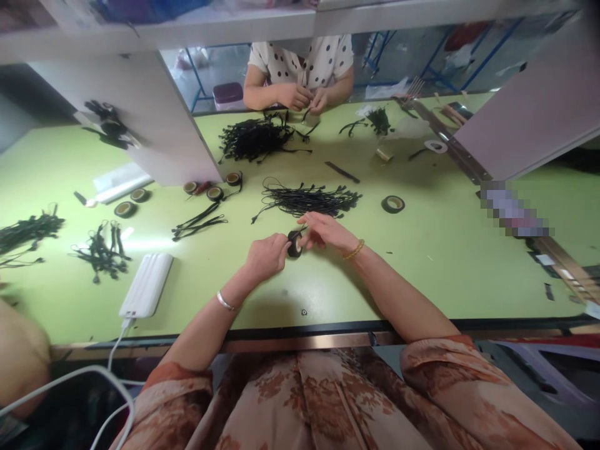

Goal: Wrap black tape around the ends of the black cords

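Observation:
A roll of black tape (294, 246) stands on its edge between my two hands, just above the green table. My left hand (268, 256) is closed, with thumb and forefinger pinching the roll's left side. From the right, my right hand (327, 232) bends its fingers against the roll, some at its core; its forefinger reaches out over the top. A thin dark strand shows by the right fingertips, too small to make out. Right behind my hands lies a bundle of thin black cables (312, 200) with small connectors. Another roll of black tape (393, 204) lies flat to the right.
A white power bank (147, 284) with a cable lies at left. Black cable bundles (102, 250) and several tape rolls (214, 193) are on that side. Across the table (422, 275), a person (300, 75) works beside a black cable pile (255, 137). White partitions (135, 112) rise at both sides.

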### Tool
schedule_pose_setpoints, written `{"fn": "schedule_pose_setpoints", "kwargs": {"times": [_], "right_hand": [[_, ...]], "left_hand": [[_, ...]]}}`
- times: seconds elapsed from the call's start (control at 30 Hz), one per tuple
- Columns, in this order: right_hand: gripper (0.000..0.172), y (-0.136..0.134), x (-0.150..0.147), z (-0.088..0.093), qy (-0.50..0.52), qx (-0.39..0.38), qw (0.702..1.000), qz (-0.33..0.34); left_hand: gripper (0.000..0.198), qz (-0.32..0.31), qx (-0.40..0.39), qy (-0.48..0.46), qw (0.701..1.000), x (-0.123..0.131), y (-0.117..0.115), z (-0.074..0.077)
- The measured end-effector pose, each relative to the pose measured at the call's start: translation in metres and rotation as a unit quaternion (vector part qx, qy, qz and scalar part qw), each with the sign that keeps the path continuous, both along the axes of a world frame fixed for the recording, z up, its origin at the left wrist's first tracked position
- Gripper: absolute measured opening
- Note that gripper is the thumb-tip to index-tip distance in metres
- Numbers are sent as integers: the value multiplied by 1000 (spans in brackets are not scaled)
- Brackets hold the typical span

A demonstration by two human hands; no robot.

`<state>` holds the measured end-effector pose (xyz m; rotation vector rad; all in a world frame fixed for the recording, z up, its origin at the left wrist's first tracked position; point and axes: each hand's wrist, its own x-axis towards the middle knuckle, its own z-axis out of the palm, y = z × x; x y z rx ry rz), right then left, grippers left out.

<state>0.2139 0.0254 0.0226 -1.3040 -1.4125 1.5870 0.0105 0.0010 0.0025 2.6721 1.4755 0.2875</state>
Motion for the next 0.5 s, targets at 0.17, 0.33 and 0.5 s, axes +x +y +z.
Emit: {"fn": "schedule_pose_setpoints", "kwargs": {"times": [0.17, 0.33, 0.5], "right_hand": [[44, 0, -3, 3, 80, -140, 987, 19], [29, 0, -9, -5, 202, -163, 965, -48], [35, -6, -17, -5, 240, -77, 960, -123]], "left_hand": [[29, -81, 90, 17, 993, -1, -3, -5], [23, -152, 145, 18, 977, 1, -6, -9], [30, -135, 111, 9, 985, 3, -6, -10]]}}
